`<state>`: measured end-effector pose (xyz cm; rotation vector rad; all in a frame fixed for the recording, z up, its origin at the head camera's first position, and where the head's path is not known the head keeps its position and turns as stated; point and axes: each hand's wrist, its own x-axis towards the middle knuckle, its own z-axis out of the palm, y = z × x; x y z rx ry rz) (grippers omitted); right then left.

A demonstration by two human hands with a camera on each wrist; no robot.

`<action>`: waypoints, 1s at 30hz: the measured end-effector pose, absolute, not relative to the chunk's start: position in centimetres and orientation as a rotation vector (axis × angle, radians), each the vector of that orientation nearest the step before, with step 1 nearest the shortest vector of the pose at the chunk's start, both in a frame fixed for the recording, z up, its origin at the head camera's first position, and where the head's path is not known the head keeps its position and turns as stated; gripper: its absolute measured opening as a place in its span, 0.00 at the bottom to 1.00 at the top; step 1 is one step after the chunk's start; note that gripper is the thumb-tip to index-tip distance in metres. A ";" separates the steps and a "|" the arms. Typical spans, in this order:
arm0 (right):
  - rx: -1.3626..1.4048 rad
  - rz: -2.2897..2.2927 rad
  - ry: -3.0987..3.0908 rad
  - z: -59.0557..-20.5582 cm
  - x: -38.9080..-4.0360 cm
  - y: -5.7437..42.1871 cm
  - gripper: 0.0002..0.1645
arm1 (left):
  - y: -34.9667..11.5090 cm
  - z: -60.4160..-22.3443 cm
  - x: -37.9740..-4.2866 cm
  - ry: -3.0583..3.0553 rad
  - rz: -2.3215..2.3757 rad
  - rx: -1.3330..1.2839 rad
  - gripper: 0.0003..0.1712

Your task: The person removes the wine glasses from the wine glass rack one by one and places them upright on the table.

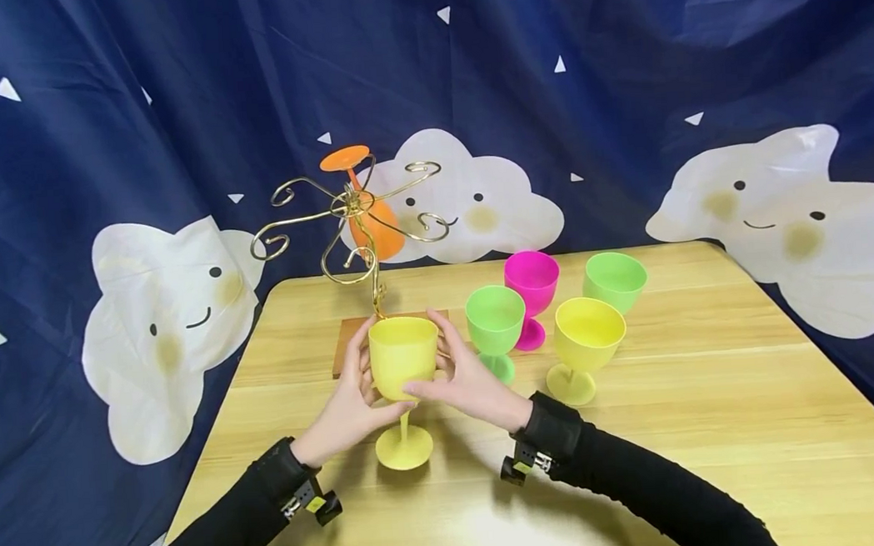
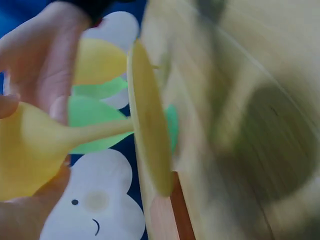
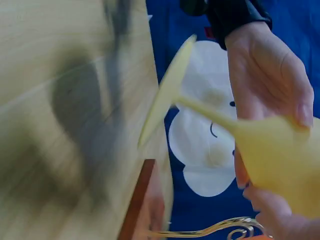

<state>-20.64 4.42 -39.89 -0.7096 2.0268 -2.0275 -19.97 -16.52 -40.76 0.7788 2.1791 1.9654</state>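
Both hands hold a yellow goblet (image 1: pixel 405 358) upright by its bowl, in front of the gold rack. My left hand (image 1: pixel 344 416) curls around the bowl's left side, and the right hand (image 1: pixel 482 391) grips it from the right. Both thumbs lie across its near side. In the left wrist view the goblet's round foot (image 2: pixel 150 120) is off the tabletop; the right wrist view likewise shows the stem (image 3: pixel 207 112) and foot above the wood. An orange goblet (image 1: pixel 382 230) hangs upside down on the gold wire rack (image 1: pixel 374 298), which has several curled arms.
Right of the hands stand a light green goblet (image 1: pixel 496 319), a magenta goblet (image 1: pixel 532 280), another yellow goblet (image 1: pixel 589 335) and a second green goblet (image 1: pixel 614 279). The rack's brown wooden base (image 1: pixel 347 345) sits behind the hands on the wooden table (image 1: pixel 717 423). A dark blue curtain (image 1: pixel 543 41) hangs behind.
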 end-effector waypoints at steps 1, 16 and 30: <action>-0.694 -2.019 2.056 -39.9 -20.5 4.3 0.62 | -16.4 -41.1 -19.8 2.195 1.963 0.812 0.67; -0.763 -1.854 2.374 -42.4 -18.2 3.8 0.56 | -16.5 -45.8 -18.4 2.333 1.853 0.874 0.69; -0.721 -1.793 2.373 -44.8 -18.6 3.9 0.63 | -16.5 -47.3 -18.2 2.432 1.771 0.821 0.74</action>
